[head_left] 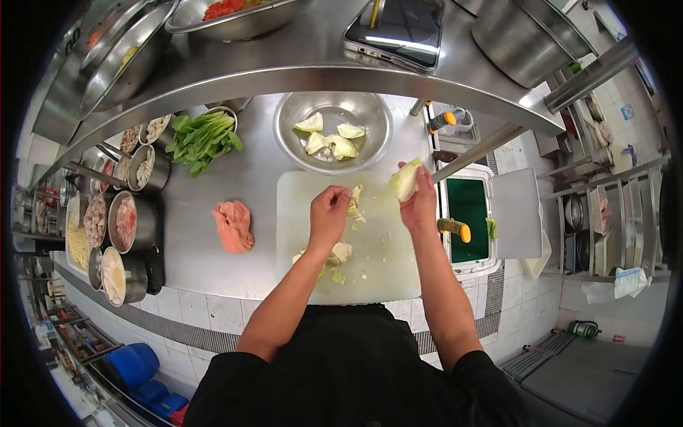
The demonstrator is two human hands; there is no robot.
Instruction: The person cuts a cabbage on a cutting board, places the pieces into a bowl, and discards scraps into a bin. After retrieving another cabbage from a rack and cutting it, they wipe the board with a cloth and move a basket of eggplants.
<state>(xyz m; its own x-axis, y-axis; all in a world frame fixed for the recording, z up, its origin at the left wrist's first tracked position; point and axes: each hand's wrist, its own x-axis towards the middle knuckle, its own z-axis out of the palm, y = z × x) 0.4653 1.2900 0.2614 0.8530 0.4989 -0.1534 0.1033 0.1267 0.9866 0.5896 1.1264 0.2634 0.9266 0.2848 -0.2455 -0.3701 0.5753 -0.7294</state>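
Note:
My right hand holds a pale cabbage wedge up at the right edge of the white cutting board. Over the board's middle, my left hand has its fingers drawn together; I cannot tell what they pinch. Cabbage scraps lie right beside its fingertips. More cabbage pieces sit on the board by my left forearm, which partly covers them. Just beyond the board stands a steel bowl with several cabbage wedges in it.
A crumpled pink cloth and leafy greens lie to the left, near steel pots of ingredients. On the right is an open green-lined bin. A steel shelf bearing a phone and bowls crosses above the counter.

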